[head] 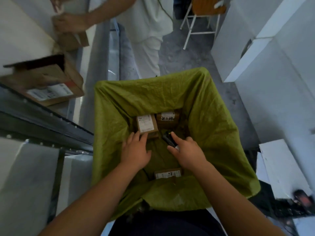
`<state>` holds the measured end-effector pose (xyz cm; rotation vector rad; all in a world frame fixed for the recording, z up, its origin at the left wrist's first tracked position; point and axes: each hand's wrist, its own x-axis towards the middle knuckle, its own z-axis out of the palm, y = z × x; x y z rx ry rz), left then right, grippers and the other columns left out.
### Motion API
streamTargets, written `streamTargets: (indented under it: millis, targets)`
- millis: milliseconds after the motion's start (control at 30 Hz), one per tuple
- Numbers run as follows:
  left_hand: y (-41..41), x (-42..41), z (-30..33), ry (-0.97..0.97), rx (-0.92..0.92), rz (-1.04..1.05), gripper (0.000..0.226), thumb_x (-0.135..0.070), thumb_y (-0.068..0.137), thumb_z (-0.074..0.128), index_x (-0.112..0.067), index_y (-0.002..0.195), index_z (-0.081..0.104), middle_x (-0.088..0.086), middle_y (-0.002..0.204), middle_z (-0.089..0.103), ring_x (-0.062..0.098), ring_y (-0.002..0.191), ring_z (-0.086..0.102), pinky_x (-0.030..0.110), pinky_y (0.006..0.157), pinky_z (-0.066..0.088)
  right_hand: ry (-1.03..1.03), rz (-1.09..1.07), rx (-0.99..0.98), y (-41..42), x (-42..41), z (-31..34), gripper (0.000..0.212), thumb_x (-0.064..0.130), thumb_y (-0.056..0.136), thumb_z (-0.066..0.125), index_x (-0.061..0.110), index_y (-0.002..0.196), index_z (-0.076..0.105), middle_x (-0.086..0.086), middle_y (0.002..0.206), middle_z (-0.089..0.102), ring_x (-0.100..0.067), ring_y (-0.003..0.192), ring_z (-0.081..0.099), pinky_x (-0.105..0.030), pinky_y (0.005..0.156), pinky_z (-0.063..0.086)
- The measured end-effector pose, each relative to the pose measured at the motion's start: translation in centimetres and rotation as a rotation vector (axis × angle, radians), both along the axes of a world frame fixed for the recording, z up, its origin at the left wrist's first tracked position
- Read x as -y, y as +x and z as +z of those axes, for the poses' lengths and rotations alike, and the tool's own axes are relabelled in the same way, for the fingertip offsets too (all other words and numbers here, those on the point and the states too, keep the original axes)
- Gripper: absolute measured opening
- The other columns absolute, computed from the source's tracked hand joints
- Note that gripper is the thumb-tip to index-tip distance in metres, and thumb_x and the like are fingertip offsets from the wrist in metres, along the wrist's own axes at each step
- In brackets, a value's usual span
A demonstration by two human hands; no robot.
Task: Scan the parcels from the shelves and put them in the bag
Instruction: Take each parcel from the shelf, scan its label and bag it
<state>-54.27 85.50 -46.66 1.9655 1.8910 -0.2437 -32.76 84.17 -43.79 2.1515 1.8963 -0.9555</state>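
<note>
An open green bag stands in front of me. Three brown parcels lie in its bottom: one with a white label, one with handwriting beside it, and a third nearer to me. My left hand reaches down into the bag, with its fingertips on the near edge of the white-labelled parcel. My right hand is inside the bag too and grips a black scanner that shows a green light.
Metal shelves at left hold brown boxes. Another person in white stands beyond the bag, handling a box at the shelf. White cartons line the right side. A chair stands at the back.
</note>
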Motion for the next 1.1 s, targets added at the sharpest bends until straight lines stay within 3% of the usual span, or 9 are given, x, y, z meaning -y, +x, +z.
streamTargets:
  millis: [100, 333, 600, 700, 833, 967, 1100]
  targets:
    - [-0.4, 1.3, 2.8, 0.101, -0.073, 0.064, 0.084, -0.061, 0.096, 0.053, -0.035, 0.166, 0.012, 0.006, 0.174, 0.017, 0.030, 0.160, 0.014, 0.055, 0.128, 0.012, 0.063, 0.161, 0.047, 0.7, -0.4, 0.0, 0.068, 0.071, 0.099, 0.037, 0.053, 0.158, 0.008, -0.014, 0.137, 0.049, -0.035, 0.119, 0.053, -0.052, 0.094, 0.052]
    - [1.5, 9.4, 8.2, 0.234, -0.103, 0.330, 0.087, -0.068, 0.092, 0.052, -0.036, 0.165, 0.018, 0.006, 0.172, 0.025, 0.030, 0.158, 0.019, 0.054, 0.128, 0.014, 0.137, 0.430, -0.119, 0.2, 0.0, 2.7, 0.068, 0.071, 0.099, 0.035, 0.050, 0.159, 0.010, -0.017, 0.131, 0.050, -0.038, 0.113, 0.052, -0.050, 0.089, 0.051]
    - [0.2, 20.2, 13.3, 0.365, -0.126, 0.754, 0.087, -0.072, 0.089, 0.050, -0.036, 0.164, 0.025, 0.007, 0.171, 0.028, 0.030, 0.158, 0.021, 0.054, 0.126, 0.016, 0.223, 0.761, -0.312, -5.2, 3.3, 8.7, 0.068, 0.068, 0.100, 0.036, 0.046, 0.161, 0.015, -0.017, 0.119, 0.053, -0.037, 0.106, 0.055, -0.051, 0.095, 0.051]
    - [0.1, 24.9, 15.1, 0.447, -0.108, 0.912, 0.084, -0.073, 0.089, 0.047, -0.036, 0.163, 0.028, 0.004, 0.171, 0.026, 0.027, 0.158, 0.017, 0.051, 0.126, 0.016, 0.234, 0.873, -0.360, -7.7, 5.9, 10.4, 0.067, 0.067, 0.101, 0.035, 0.046, 0.161, 0.014, -0.016, 0.120, 0.053, -0.034, 0.105, 0.055, -0.047, 0.095, 0.050]
    - [0.5, 32.3, 17.0, 0.529, -0.139, 1.087, 0.080, -0.065, 0.096, 0.055, -0.038, 0.164, 0.023, 0.002, 0.174, 0.018, 0.023, 0.160, 0.008, 0.048, 0.129, 0.010, 0.268, 1.067, -0.471, -11.1, 11.1, 12.4, 0.066, 0.064, 0.103, 0.035, 0.041, 0.163, 0.016, -0.009, 0.107, 0.053, -0.027, 0.100, 0.053, -0.040, 0.084, 0.047]
    - [2.4, 41.0, 18.1, 0.482, -0.249, 1.200, 0.085, -0.063, 0.097, 0.056, -0.038, 0.166, 0.014, 0.003, 0.175, 0.013, 0.025, 0.162, 0.003, 0.049, 0.131, 0.006, 0.257, 1.177, -0.547, -12.9, 17.8, 14.1, 0.068, 0.068, 0.101, 0.038, 0.044, 0.161, 0.019, -0.013, 0.113, 0.051, -0.028, 0.092, 0.058, -0.043, 0.087, 0.054]
    - [6.1, 49.7, 18.8, 0.441, -0.307, 1.333, 0.088, -0.066, 0.096, 0.055, -0.040, 0.167, 0.010, 0.002, 0.176, 0.011, 0.024, 0.162, 0.001, 0.049, 0.131, 0.006, 0.274, 1.332, -0.570, -11.9, 25.2, 15.1, 0.068, 0.069, 0.100, 0.037, 0.046, 0.161, 0.018, -0.012, 0.111, 0.048, -0.029, 0.093, 0.054, -0.041, 0.081, 0.051]
